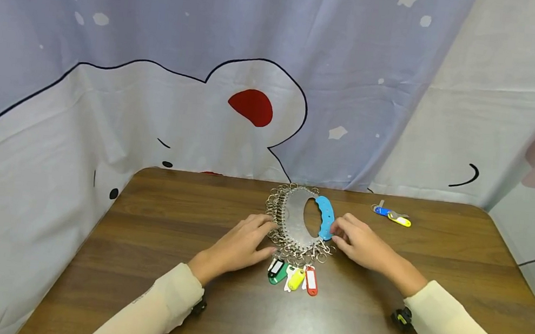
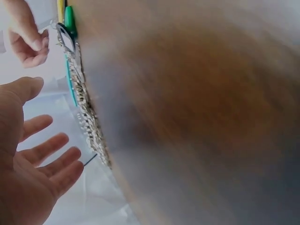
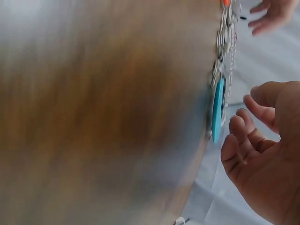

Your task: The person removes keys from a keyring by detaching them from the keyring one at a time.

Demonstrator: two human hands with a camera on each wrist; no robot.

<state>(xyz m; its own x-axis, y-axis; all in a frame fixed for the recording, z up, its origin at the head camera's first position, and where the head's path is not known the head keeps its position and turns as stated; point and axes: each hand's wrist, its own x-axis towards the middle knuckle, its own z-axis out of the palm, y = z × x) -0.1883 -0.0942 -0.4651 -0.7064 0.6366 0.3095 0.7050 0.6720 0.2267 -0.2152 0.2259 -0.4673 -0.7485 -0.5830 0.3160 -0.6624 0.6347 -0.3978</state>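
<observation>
At the centre of the head view, toward the far edge of the wooden table [image 1: 154, 215], lies a metal plate [image 1: 294, 216] with a blue handle [image 1: 325, 219] along its right side. Metal rings and clips [image 1: 279, 207] line the plate's left and lower edges. Below it, at the lower end of the cluster, lie four tags: a black tag [image 1: 276, 267] overlapping a green tag [image 1: 277, 279], a yellow tag [image 1: 296, 280] and a red tag [image 1: 311, 280]. White pieces show beside the yellow and red ones.

The left hand [image 1: 241, 243] is at the left side of the plate, its fingers extended and relaxed, with thumb and fingers well apart; it grips nothing. Its fingertips reach the ring edge in the head view; whether they touch cannot be told.

The right hand [image 1: 362, 242] is at the lower end of the blue handle, its fingers loosely bent and not wrapped round anything. Contact with the handle cannot be confirmed.

In the upper right part of the table, well apart from the plate, a blue tag [image 1: 382, 212] and a second yellow tag [image 1: 400, 221] lie together with keys.

Pale sleeves [image 1: 165, 298] cover both forearms. A printed curtain [image 1: 357, 62] fills the background. The tabletop is blurred in both wrist views.
</observation>
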